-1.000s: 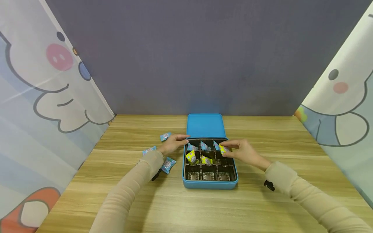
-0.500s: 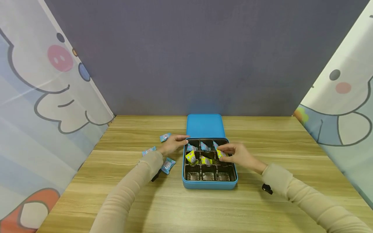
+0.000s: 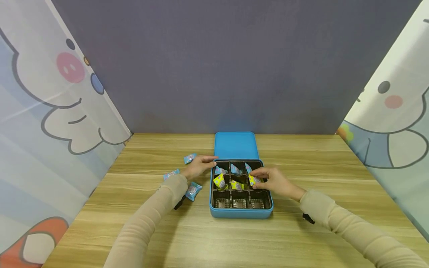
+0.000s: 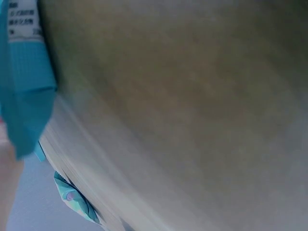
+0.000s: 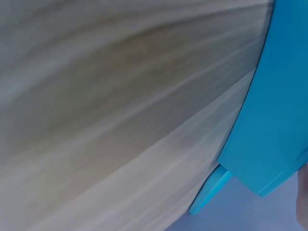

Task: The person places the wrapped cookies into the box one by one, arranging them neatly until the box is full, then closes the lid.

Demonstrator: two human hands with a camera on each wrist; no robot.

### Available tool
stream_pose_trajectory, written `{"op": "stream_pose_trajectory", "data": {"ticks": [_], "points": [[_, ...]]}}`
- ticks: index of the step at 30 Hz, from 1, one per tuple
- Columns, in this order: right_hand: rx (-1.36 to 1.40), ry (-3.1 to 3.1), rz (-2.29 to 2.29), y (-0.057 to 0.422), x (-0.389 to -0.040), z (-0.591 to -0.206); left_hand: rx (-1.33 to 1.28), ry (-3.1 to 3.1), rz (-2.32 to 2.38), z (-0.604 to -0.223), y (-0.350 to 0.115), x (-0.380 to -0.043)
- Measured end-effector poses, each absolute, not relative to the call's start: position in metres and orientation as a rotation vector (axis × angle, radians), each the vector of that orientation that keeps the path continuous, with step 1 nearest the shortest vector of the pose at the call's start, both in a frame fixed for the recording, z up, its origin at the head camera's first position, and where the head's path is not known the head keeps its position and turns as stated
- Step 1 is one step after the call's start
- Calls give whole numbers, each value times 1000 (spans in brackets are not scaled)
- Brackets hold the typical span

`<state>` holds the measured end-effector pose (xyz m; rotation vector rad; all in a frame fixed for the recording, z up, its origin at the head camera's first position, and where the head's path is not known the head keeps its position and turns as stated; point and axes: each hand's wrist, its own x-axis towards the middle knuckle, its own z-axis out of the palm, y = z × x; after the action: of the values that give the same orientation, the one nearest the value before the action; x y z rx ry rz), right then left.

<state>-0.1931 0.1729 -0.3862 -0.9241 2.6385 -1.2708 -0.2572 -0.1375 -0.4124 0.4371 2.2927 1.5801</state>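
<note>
A blue hinged box (image 3: pixel 241 213) with a black divided tray lies on the table, its lid (image 3: pixel 236 145) folded back. My right hand (image 3: pixel 277 182) pinches a yellow wrapped candy (image 3: pixel 253 180) low in the right compartment of the middle row. Two other yellow candies, one on the left (image 3: pixel 219 182) and one in the centre (image 3: pixel 237 185), fill that row. Blue wrapped candies sit in the back row; the right one (image 3: pixel 248 168) is partly covered by my fingers. My left hand (image 3: pixel 198 166) rests with extended fingers against the box's back left corner.
Three loose blue candies lie left of the box: one behind my left hand (image 3: pixel 190 158), one farther left (image 3: pixel 171 174), one by the wrist (image 3: pixel 193 190). The tray's front compartments (image 3: pixel 240 203) show bare bottoms. A grey panel (image 3: pixel 234 67) stands behind the wooden table (image 3: pixel 231 242).
My right hand has brought the yellow candy down and slightly toward me, from the back right of the tray into the middle row's right compartment. The left hand stays still.
</note>
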Motion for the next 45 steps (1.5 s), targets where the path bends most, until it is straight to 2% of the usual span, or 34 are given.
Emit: {"op": "stream_pose_trajectory", "data": {"ticks": [5,11,32,37,45], "points": [[-1072,2825,-998,173,-191,-387,440,2296,1599,-415,-137,-257],[-1127,2863,-860,174,-190,-385,459,2301,1592,-415,-136,-257],[-1099,2901,-781,169,-189,-380,450,2283,1595,-411,-139,-257],[-1104,2898,-793,169,-188,-381,474,2253,1573,-397,-138,-250],[-1104,2895,-846,170,-187,-384,482,2307,1570,-413,-139,-257]]}}
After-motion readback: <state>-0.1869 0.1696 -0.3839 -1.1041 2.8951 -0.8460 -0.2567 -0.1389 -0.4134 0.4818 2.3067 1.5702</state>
